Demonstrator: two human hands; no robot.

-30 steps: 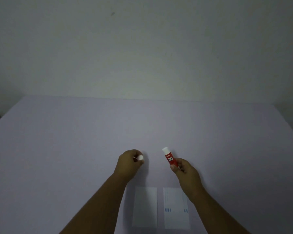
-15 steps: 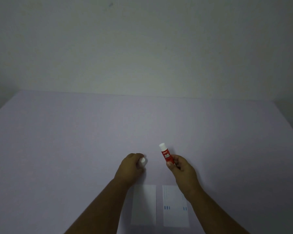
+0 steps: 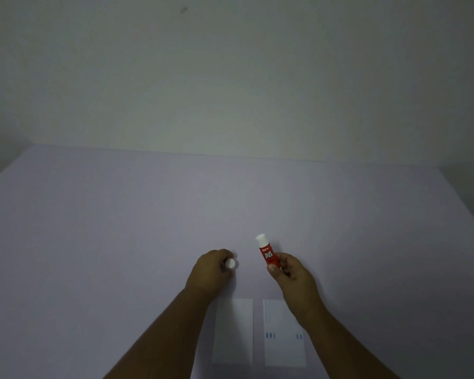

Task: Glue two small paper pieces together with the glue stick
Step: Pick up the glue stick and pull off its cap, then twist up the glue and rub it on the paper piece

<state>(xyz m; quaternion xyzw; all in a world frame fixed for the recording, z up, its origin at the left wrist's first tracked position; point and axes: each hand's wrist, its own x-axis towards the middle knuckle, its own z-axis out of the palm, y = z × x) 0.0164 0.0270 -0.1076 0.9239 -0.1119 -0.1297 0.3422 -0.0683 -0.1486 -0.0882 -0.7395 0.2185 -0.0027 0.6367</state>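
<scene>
My right hand [image 3: 292, 277] grips a red glue stick [image 3: 267, 252] by its lower end, white tip pointing up and away from me. My left hand [image 3: 210, 272] is closed around the white cap [image 3: 231, 263], low over the table. Two small white paper pieces lie side by side near the table's front edge: a plain one [image 3: 234, 330] on the left and one with blue marks [image 3: 282, 337] on the right. My right forearm covers part of the marked piece; my left forearm covers a corner of the plain one.
A pale lilac table [image 3: 121, 228] fills the lower half of the view. A bare whitish wall [image 3: 230, 77] rises behind its far edge.
My left hand has lowered the cap toward the table. My right hand has drifted slightly left and tilted the glue stick more upright.
</scene>
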